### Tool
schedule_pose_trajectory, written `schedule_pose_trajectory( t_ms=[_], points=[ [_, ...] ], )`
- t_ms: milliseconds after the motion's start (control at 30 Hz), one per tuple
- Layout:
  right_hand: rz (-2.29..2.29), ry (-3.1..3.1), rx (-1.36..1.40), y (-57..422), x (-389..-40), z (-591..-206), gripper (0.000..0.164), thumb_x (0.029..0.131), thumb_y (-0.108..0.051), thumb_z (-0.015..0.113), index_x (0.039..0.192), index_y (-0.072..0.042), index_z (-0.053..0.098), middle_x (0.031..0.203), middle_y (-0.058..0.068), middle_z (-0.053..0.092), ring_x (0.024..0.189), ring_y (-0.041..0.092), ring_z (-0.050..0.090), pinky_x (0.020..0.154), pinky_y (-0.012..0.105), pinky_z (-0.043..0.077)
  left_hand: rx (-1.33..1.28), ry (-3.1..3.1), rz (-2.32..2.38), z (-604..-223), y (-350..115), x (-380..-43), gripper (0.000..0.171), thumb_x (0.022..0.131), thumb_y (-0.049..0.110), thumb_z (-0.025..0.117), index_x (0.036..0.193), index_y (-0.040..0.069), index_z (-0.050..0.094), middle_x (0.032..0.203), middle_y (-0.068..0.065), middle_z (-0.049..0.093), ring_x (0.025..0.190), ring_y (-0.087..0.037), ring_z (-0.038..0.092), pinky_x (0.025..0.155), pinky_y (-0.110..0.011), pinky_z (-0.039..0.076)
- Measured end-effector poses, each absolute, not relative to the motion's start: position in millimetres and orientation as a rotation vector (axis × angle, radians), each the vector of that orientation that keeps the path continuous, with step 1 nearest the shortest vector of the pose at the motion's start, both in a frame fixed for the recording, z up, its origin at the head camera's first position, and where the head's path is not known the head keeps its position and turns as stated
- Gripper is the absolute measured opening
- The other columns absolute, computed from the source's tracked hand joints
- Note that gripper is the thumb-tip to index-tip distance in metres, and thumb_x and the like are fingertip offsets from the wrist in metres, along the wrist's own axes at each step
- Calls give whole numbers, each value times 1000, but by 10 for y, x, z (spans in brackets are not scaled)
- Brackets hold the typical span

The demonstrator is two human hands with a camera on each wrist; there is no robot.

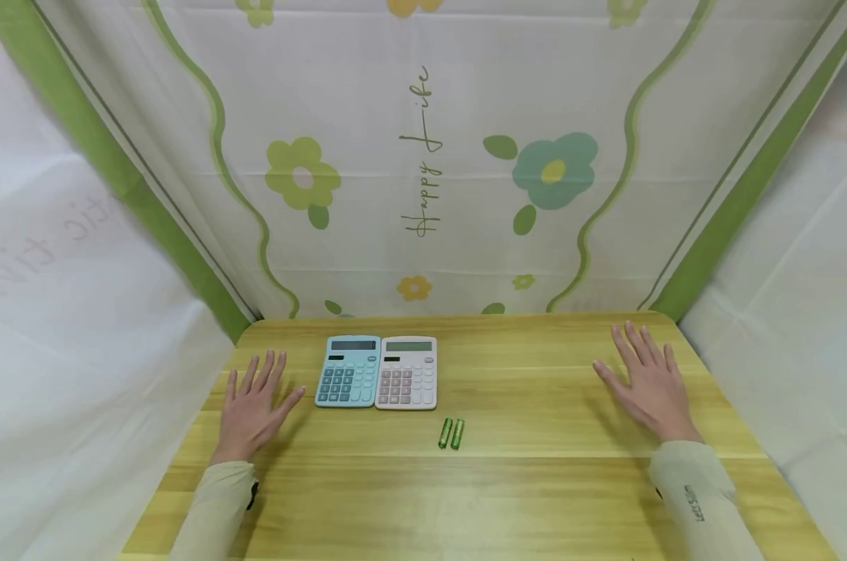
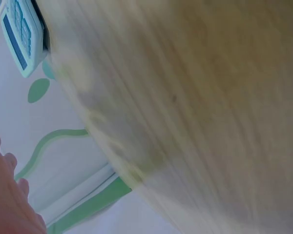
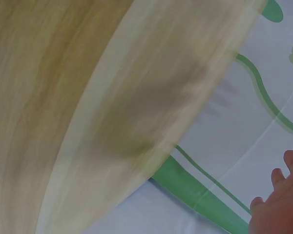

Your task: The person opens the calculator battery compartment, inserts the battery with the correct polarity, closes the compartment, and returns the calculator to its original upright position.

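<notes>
My left hand (image 1: pixel 250 413) is spread over the left side of the table, fingers straight, holding nothing. Just to its right lies a blue calculator (image 1: pixel 349 372), whose corner also shows at the top of the left wrist view (image 2: pixel 23 36). A pale pink calculator (image 1: pixel 407 373) lies right beside the blue one, keys up, displays away from me. Two green batteries (image 1: pixel 452 434) lie side by side in front of the pink calculator. Over at the table's right side my right hand (image 1: pixel 649 386) has its fingers spread, with nothing in it.
The wooden table (image 1: pixel 521 499) has rounded far corners. Behind it hangs a white curtain (image 1: pixel 465 93) with printed flowers and lettering. More white cloth (image 1: pixel 802 312) hangs along the left and right sides, close to the table's edges.
</notes>
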State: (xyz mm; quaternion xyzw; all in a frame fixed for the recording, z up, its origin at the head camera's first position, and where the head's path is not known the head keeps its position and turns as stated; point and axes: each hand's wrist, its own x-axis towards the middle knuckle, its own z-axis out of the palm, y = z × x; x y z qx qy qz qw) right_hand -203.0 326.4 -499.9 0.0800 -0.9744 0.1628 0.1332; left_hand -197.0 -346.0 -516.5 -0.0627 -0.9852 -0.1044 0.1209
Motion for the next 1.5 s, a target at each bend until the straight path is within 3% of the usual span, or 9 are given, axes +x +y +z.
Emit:
schedule_pose_trajectory(
  t_ms=[200, 333, 567, 700, 967, 1067, 1233, 1500],
  points=[
    [465, -2831, 233, 3262, -2032, -5024, 80, 107, -55, 42, 168, -16, 7, 174, 14, 2, 161, 39, -3, 127, 62, -11, -184, -2872, -310, -5194, -3464, -1972, 84, 102, 63, 47, 168, 18, 19, 173, -14, 20, 161, -37, 11, 128, -61, -3],
    [491, -2846, 236, 3219, -2047, -5039, 81, 107, -55, 42, 168, -14, 10, 173, 19, 9, 160, 42, 3, 128, 60, -8, -197, -2857, -317, -5186, -3435, -1987, 84, 102, 60, 50, 167, 18, 20, 173, -12, 20, 160, -38, 15, 128, -62, 2],
    [653, -2906, 251, 2907, -2228, -5058, 76, 109, -57, 38, 165, -7, 24, 166, 28, 27, 149, 54, 27, 119, 73, 21, -321, -2863, -355, -5148, -3089, -2121, 79, 104, 42, 58, 167, 14, 19, 171, -15, 24, 154, -43, 27, 125, -62, 21],
    [732, -2979, 304, 2538, -2442, -5090, 76, 109, -58, 36, 164, -7, 27, 162, 31, 32, 146, 55, 32, 116, 74, 27, -423, -2904, -441, -5137, -2782, -2238, 89, 100, 43, 66, 168, 14, 16, 169, -17, 29, 150, -45, 35, 122, -64, 29],
    [1017, -3011, 485, 1545, -2771, -5182, 62, 107, -30, 58, 160, -5, 37, 147, 23, 56, 128, 42, 59, 106, 59, 50, -583, -3069, -605, -5123, -2187, -2425, 122, 78, 55, 87, 168, 18, 12, 170, -10, 30, 154, -37, 33, 124, -55, 32],
    [1138, -3043, 483, 1228, -2836, -5220, 62, 105, -26, 62, 160, -9, 39, 144, 20, 59, 127, 37, 61, 106, 55, 52, -645, -3096, -591, -5097, -2035, -2455, 129, 72, 53, 92, 168, 14, 14, 172, -8, 25, 155, -35, 31, 126, -52, 30],
    [1209, -3050, 565, 833, -2905, -5251, 65, 103, -23, 66, 161, -11, 39, 145, 17, 60, 128, 32, 62, 109, 50, 51, -694, -3111, -444, -5078, -1933, -2494, 132, 70, 52, 94, 167, 9, 16, 174, -6, 17, 158, -32, 26, 129, -48, 25],
    [1177, -3090, 669, 642, -2901, -5264, 66, 101, -23, 69, 160, -17, 41, 129, 14, 59, 98, 20, 58, 89, 41, 54, -695, -3138, -413, -5091, -1891, -2524, 124, 73, 53, 91, 165, 6, 22, 172, -11, 23, 154, -37, 33, 126, -51, 30]
  ],
)
